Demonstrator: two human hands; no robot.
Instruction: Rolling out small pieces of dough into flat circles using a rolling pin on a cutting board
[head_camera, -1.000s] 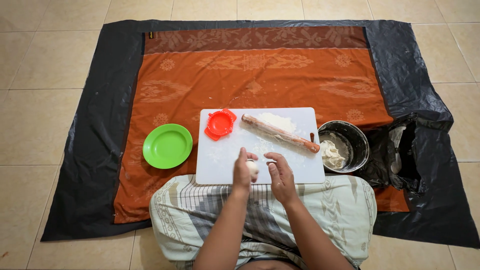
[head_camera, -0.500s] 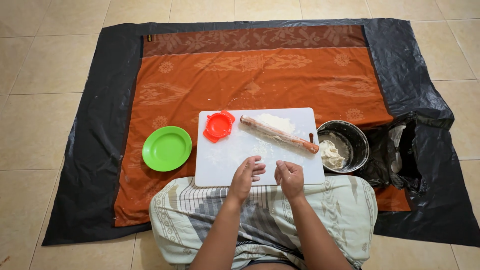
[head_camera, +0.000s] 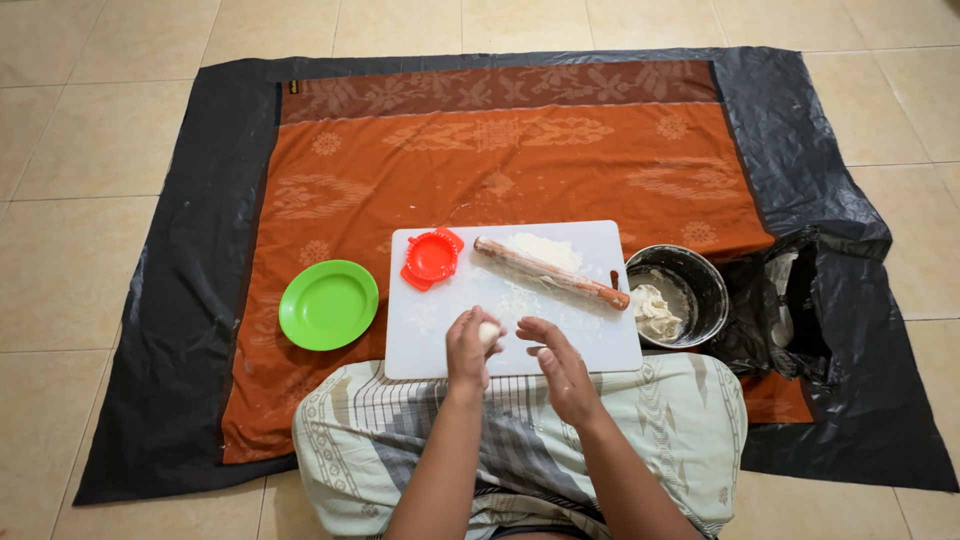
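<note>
Dough ball (head_camera: 489, 333) now sits gripped in left hand (head_camera: 468, 349); right hand (head_camera: 553, 358) has parted, open, empty.

Both forearms are bare from the elbow down, with no sleeves, watch or bracelets showing. The left hand (head_camera: 470, 348) and the right hand (head_camera: 556, 362) carry no rings that can be made out, and pale flour dusts the fingers. Over the lap at 6 o'clock lies a sarong (head_camera: 660, 440), pale cream-green, checked with grey and dark stripes near the middle, with faint patterned motifs toward its edges.
</note>
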